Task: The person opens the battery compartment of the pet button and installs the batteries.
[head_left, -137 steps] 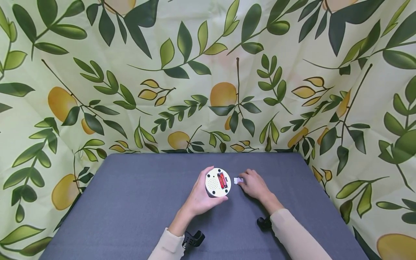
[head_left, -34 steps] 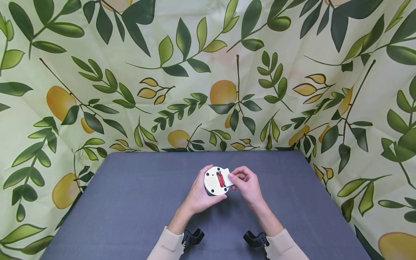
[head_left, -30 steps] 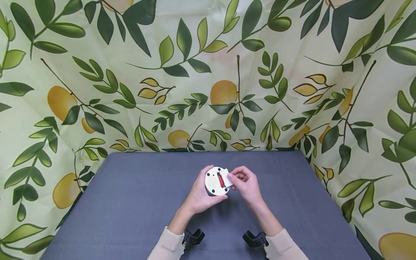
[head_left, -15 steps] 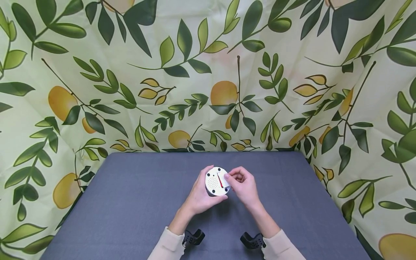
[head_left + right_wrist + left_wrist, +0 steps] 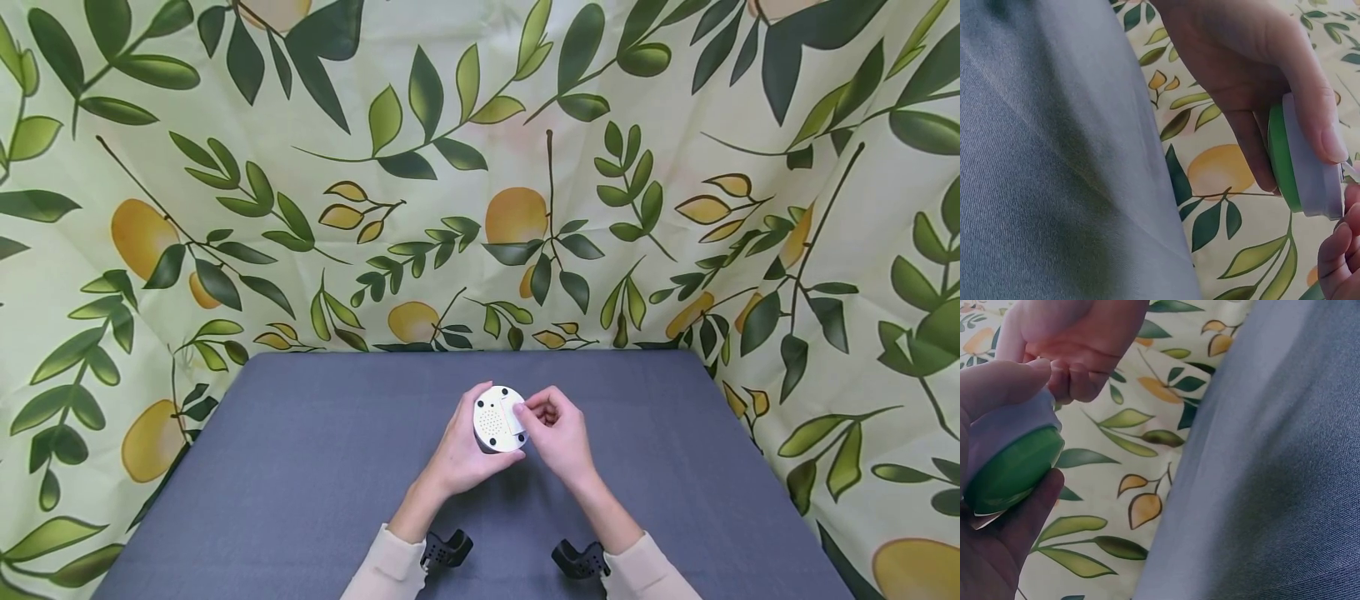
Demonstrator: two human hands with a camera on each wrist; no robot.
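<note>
Upright in my left hand [image 5: 461, 454] is a round white battery device [image 5: 490, 422], its underside facing me with small dark feet and a patch of speaker holes. My left thumb and fingers grip its rim. Both wrist views show its green side [image 5: 1019, 465] facing away. Over the battery slot lies a white battery cover [image 5: 511, 418], almost flush, and the red batteries no longer show. My right hand [image 5: 564, 432] pinches the cover's outer edge, thumb on its face and the other fingers curled. In the right wrist view my right hand's fingers [image 5: 1338, 250] show only partly.
A grey-blue cloth-covered table [image 5: 337, 467] lies beneath both hands, which are held above it. Leaf-and-fruit patterned fabric [image 5: 450, 208] hangs behind and at the sides. Black wrist mounts [image 5: 447, 548] stick out from both sleeves.
The right hand brought the cover from beside the device onto the slot, then slid it left until the red batteries were hidden. The left hand has kept the device nearly still.
</note>
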